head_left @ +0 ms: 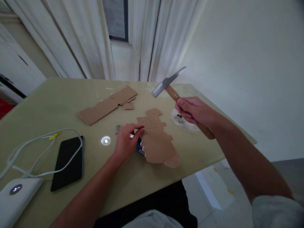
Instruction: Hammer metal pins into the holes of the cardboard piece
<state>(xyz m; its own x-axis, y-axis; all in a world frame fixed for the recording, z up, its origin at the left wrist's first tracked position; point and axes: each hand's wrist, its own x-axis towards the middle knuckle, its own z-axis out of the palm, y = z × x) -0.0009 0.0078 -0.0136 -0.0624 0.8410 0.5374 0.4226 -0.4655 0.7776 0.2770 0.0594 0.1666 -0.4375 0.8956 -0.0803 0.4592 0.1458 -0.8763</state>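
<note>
Overhead, right hand clenched round wooden-handled hammer, steel head raised above table. Left hand pinches edge of flat brown cardboard cutout, its upper panel punched with rows of small holes. Nails lie just beside fingers. Clear plastic bag beneath hammer hand, contents unclear. Phone at left.

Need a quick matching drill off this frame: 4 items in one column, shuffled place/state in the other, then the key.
Things:
1. hammer
2. phone
3. punched cardboard
4. nails

Place or state:
A. lies flat and dark near the white cable
B. raised above the table in the right hand
C. small pile just left of the left hand
D. under the left hand's fingertips, dotted with holes

Pairs: 1-B, 2-A, 3-D, 4-C
</note>
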